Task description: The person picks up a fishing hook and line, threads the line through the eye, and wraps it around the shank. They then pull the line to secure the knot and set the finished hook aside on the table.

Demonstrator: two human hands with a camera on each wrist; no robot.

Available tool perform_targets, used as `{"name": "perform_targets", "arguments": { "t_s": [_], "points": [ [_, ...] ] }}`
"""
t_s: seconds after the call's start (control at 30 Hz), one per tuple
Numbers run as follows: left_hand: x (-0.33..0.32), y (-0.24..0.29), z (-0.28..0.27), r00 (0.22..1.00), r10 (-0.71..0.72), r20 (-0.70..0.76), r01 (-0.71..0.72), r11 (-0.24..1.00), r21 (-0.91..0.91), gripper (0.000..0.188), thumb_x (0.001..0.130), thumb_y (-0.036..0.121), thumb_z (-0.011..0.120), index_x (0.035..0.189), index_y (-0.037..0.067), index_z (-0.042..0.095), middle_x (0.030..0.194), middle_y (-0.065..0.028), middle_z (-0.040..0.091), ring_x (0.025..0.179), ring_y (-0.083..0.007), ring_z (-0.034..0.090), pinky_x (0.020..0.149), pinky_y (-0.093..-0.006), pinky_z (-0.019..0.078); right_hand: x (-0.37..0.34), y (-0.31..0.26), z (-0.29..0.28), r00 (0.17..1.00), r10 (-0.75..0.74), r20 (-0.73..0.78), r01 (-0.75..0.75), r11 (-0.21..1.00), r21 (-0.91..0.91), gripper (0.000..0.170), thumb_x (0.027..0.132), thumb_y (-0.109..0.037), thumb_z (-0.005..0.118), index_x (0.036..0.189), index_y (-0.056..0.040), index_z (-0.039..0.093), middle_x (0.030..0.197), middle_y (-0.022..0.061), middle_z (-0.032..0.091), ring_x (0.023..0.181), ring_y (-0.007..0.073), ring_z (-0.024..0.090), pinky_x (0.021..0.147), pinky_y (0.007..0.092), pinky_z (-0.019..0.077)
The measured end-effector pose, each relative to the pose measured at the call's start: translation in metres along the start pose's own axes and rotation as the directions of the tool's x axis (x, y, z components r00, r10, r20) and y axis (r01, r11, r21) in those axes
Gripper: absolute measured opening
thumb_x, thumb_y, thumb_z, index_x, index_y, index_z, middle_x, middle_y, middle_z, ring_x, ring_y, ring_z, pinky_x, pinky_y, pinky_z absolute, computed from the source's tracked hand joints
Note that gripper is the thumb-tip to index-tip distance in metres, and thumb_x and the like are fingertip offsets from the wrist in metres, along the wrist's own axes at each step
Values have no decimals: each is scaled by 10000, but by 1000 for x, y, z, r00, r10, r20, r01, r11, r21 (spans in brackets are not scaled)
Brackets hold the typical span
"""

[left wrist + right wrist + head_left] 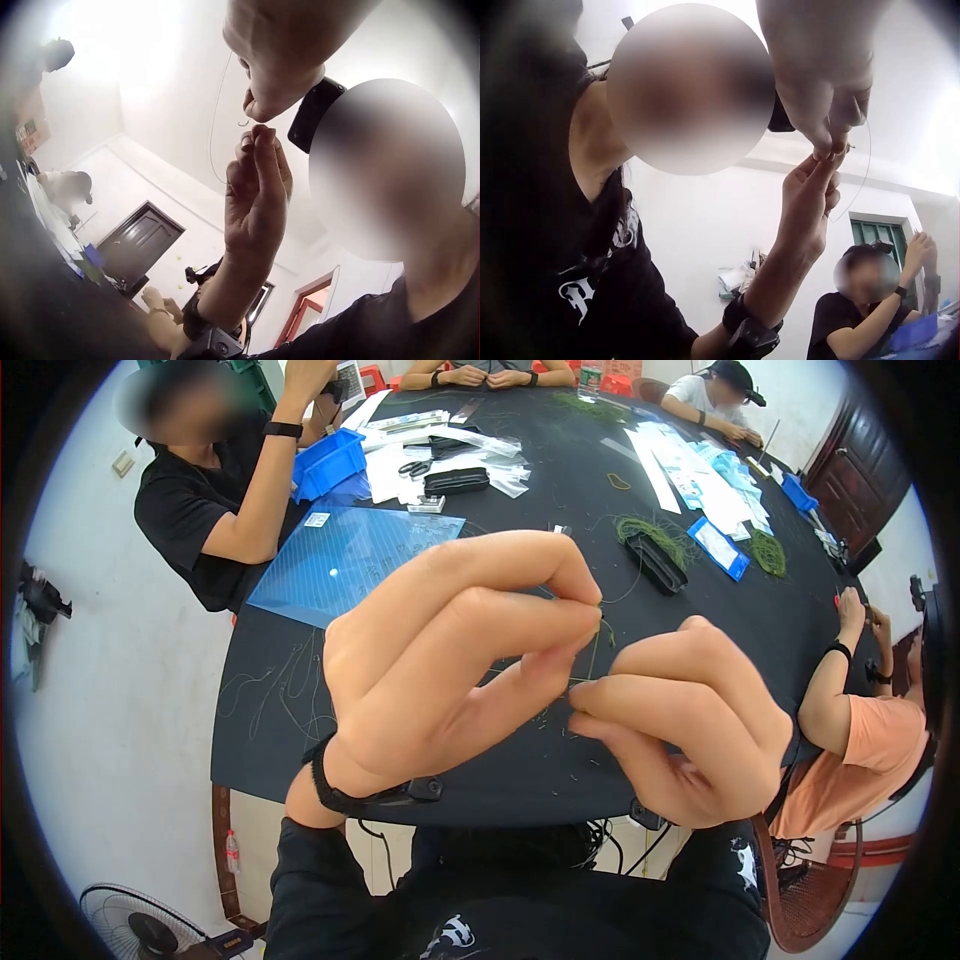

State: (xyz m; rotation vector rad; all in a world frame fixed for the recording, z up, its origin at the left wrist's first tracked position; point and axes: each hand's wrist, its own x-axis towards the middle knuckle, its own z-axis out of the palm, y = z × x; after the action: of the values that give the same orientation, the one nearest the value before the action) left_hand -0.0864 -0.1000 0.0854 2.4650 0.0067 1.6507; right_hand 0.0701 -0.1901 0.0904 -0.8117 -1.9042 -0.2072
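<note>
Raised over the table, my left hand point(450, 660) pinches a small fish hook point(243, 123) between thumb and fingertips, and the hook's bend shows at the tips. My right hand point(700, 730) is close beside it, thumb and fingers pressed together on a thin fishing line point(595, 658). In the left wrist view the line point(212, 127) bows in a loose loop between the two hands. The right wrist view also shows the line point(869, 161) hanging in a curve; its ends are hidden by the fingers.
On the black table point(400, 800) lie a blue translucent sheet point(320, 570), loose line point(285, 680), a black case point(655, 565) with green line, a blue packet point(718, 548) and a green coil point(768, 552). Scissors point(415, 467) and a blue bin point(328, 463) lie farther back. Several people sit around.
</note>
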Motion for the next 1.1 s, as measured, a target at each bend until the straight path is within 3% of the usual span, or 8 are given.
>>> {"name": "perform_targets", "arguments": {
  "t_s": [0.27, 0.33, 0.43, 0.53, 0.73, 0.93, 1.1],
  "points": [
    [0, 3, 5, 991, 124, 59, -133, 970, 203, 316, 521, -40, 745, 801, 35, 622, 822, -86, 656, 540, -97, 453, 476, -221, 296, 5, 12, -22, 998, -61, 33, 59, 997, 51, 158, 712, 59, 619, 864, 34, 583, 749, 112, 534, 607, 138, 450, 502, 220, 325],
    [-2, 1, 9, 990, 137, 25, -139, 972, 190, 304, 527, -23, 753, 791, 43, 618, 816, -83, 656, 530, -92, 436, 478, -223, 286, 5, 15, -25, 999, 20, 26, -21, 999, 45, 113, 762, 52, 568, 874, 39, 561, 772, 104, 525, 657, 132, 454, 530, 211, 334],
    [0, 3, 8, 994, 108, 32, -112, 981, 157, 298, 527, -15, 758, 779, 49, 613, 820, -89, 655, 540, -93, 443, 501, -225, 288, 4, 10, -21, 964, 264, -26, -262, 963, 71, 92, 778, 22, 581, 866, 33, 556, 772, 87, 522, 681, 116, 445, 545, 200, 322],
    [2, 6, 5, 996, 61, 58, -68, 991, 114, 296, 527, -24, 756, 776, 47, 611, 831, -101, 654, 569, -95, 473, 531, -228, 295, 4, 13, -19, 932, 362, -18, -359, 929, 88, 90, 786, -3, 594, 860, 28, 554, 772, 82, 522, 675, 106, 438, 543, 196, 311],
    [4, 3, -1, 995, 17, 100, -21, 999, 37, 286, 545, -80, 714, 790, 18, 603, 846, -129, 640, 643, -130, 553, 571, -233, 354, 4, 13, -23, 955, 295, 10, -293, 946, 140, 77, 785, -12, 589, 843, 22, 551, 763, 83, 523, 648, 99, 428, 532, 199, 300],
    [3, 2, -2, 994, -44, 105, 46, 999, -20, 251, 586, -123, 669, 798, -16, 589, 861, -154, 611, 699, -167, 596, 631, -255, 475, 12, 20, -37, 973, 1, 233, -41, 985, 170, 133, 745, -6, 613, 863, 31, 567, 751, 88, 526, 612, 101, 430, 512, 205, 296],
    [3, 4, -1, 993, -69, 94, 75, 995, -63, 237, 607, -126, 664, 804, -22, 585, 866, -160, 604, 717, -170, 604, 644, -260, 487, 10, 21, -34, 954, -87, 287, 23, 976, 218, 218, 700, 22, 646, 908, 37, 582, 772, 94, 529, 605, 118, 453, 497, 230, 297]
  ]
}}
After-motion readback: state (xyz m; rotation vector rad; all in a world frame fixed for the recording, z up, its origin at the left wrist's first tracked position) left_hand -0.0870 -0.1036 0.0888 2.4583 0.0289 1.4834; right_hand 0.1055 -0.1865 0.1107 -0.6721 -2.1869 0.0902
